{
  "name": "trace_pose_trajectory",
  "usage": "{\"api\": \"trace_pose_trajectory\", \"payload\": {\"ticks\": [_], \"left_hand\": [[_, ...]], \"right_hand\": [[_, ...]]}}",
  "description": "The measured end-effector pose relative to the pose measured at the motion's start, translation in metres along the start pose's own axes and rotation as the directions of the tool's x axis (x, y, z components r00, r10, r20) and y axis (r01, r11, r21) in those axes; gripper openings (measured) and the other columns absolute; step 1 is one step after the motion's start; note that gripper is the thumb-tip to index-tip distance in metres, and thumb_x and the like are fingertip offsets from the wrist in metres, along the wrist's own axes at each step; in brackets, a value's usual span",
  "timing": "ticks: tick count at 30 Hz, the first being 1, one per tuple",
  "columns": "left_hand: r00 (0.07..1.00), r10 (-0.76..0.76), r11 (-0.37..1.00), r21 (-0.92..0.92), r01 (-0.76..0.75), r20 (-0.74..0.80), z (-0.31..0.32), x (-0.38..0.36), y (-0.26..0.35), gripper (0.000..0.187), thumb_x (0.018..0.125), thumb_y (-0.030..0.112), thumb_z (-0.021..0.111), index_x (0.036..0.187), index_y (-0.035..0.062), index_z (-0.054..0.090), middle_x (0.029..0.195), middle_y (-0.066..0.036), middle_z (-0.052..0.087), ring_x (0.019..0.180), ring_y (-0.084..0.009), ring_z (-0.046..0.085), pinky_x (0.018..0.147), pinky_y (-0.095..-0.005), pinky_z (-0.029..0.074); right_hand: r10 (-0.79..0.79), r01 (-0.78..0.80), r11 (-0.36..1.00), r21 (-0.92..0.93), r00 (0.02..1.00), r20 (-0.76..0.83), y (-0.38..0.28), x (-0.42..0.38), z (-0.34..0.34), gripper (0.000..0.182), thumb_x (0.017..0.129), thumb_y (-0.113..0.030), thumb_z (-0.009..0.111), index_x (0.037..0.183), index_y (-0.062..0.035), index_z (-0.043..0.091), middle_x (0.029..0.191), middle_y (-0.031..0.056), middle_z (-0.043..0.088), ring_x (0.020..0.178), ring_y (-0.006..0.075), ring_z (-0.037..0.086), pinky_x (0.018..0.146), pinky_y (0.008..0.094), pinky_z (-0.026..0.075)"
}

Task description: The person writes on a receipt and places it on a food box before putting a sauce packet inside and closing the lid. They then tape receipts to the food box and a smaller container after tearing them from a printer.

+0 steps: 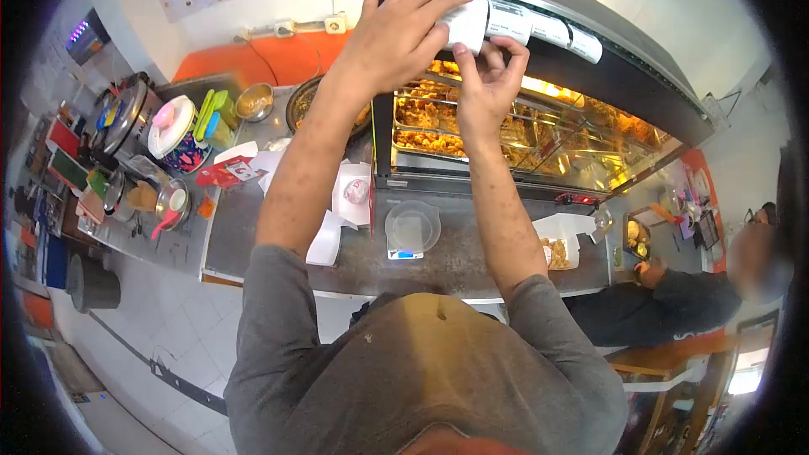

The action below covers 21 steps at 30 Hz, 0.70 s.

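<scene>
Both arms reach up to the top front edge of a lit food warmer cabinet [539, 170], where a row of curled white paper receipts hangs. My left hand [396, 34] is closed at the left side of the nearest receipt [468, 24], fingers over its upper part. My right hand [491, 88] pinches the lower right of that same receipt between thumb and fingers. To its right hang a printed receipt [510, 21] and several more along the edge. Behind the glass, trays of fried food [428, 143] glow under warm light.
Below, the dark counter [455, 274] bears a clear round tub [413, 226], an open paper box [351, 194] and a white box with food [558, 246]. A wok [305, 105], a metal bowl [254, 103] and containers stand left. A co-worker in dark sleeves [666, 307] is at right.
</scene>
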State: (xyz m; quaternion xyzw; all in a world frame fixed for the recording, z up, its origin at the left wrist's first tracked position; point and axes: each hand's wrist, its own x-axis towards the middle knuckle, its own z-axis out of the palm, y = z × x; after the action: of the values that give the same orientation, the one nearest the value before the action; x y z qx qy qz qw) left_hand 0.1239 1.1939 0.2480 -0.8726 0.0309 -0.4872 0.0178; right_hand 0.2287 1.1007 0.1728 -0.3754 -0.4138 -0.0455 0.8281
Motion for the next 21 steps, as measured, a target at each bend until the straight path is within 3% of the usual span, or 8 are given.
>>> {"api": "trace_pose_trajectory", "payload": {"ticks": [3, 5, 10, 21], "left_hand": [[0.995, -0.026, 0.999, 0.050, 0.021, 0.099, 0.009, 0.006, -0.009, 0.040, 0.083, 0.014, 0.045, 0.120, 0.0155, 0.059, 0.122, 0.000, 0.058, 0.111, -0.0170, 0.050, 0.090, -0.0370, 0.030], [0.999, 0.020, 0.998, 0.053, -0.023, 0.048, 0.012, 0.007, -0.014, 0.041, 0.079, 0.013, 0.044, 0.117, 0.0151, 0.061, 0.117, 0.001, 0.060, 0.107, -0.0159, 0.052, 0.086, -0.0354, 0.030], [0.999, 0.000, 1.000, 0.005, 0.000, 0.033, 0.013, 0.008, -0.017, 0.042, 0.077, 0.012, 0.042, 0.113, 0.0144, 0.063, 0.115, 0.000, 0.061, 0.104, -0.0159, 0.052, 0.085, -0.0343, 0.030], [1.000, 0.012, 1.000, -0.004, -0.011, 0.029, 0.013, 0.007, -0.017, 0.042, 0.077, 0.010, 0.043, 0.113, 0.0137, 0.062, 0.114, 0.001, 0.062, 0.102, -0.0153, 0.052, 0.086, -0.0336, 0.029]], "right_hand": [[0.109, -0.109, 0.994, -0.018, 0.993, 0.042, -0.006, -0.002, -0.009, 0.039, 0.083, 0.005, 0.064, 0.112, -0.0070, 0.039, 0.096, 0.0075, 0.058, 0.090, 0.0112, 0.057, 0.070, 0.0233, 0.045], [0.230, -0.233, 0.972, 0.018, 0.968, 0.104, -0.014, -0.005, -0.016, 0.036, 0.086, 0.003, 0.063, 0.112, -0.0074, 0.040, 0.092, 0.0075, 0.061, 0.087, 0.0102, 0.059, 0.067, 0.0222, 0.044], [0.240, -0.242, 0.970, 0.004, 0.966, 0.096, -0.002, -0.008, -0.023, 0.029, 0.087, 0.002, 0.062, 0.108, -0.0063, 0.043, 0.090, 0.0061, 0.062, 0.080, 0.0084, 0.057, 0.067, 0.0203, 0.044], [0.226, -0.224, 0.974, -0.032, 0.972, 0.069, 0.000, -0.009, -0.026, 0.023, 0.087, 0.002, 0.062, 0.101, -0.0033, 0.046, 0.089, 0.0061, 0.058, 0.081, 0.0099, 0.059, 0.069, 0.0219, 0.048]]}}
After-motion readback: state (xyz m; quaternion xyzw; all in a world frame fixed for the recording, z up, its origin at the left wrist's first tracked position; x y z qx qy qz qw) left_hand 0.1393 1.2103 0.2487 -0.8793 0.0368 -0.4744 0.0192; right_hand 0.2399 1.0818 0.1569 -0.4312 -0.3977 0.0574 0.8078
